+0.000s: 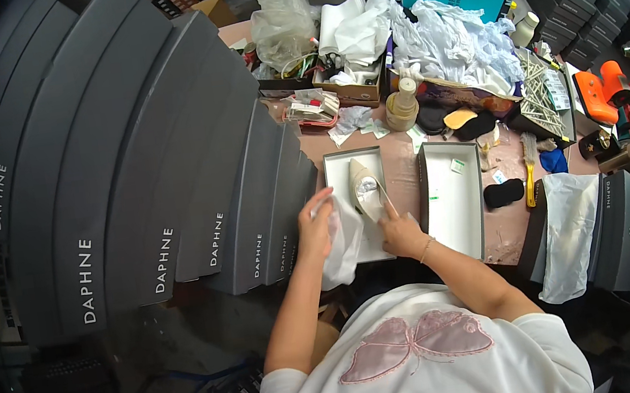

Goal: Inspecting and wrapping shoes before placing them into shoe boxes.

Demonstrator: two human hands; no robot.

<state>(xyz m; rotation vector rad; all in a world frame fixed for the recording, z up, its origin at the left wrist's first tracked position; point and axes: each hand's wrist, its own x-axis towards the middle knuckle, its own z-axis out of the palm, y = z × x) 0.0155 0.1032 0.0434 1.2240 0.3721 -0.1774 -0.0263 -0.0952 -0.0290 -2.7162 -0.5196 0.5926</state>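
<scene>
A pale beige pointed shoe [354, 172] lies toe away from me in a white-lined shoebox tray [332, 164]. My right hand [402, 234] is closed at the shoe's heel end, its fingers on the edge there. My left hand [316, 226] is closed on a sheet of thin white wrapping paper [343, 242], which drapes over the tray's left side and down past its near edge. Right of the tray sits a second shoebox half [453, 202], dark outside and white inside, with a small white-green slip in it.
Tall stacks of dark grey shoeboxes [162, 121] wall off the left; more boxes [627, 219] stand at right under white paper [570, 230]. Behind are a pump bottle [402, 105], crumpled tissue [454, 43], a yellow-handled brush [530, 172], black pads [504, 193] and an orange tape dispenser [595, 98].
</scene>
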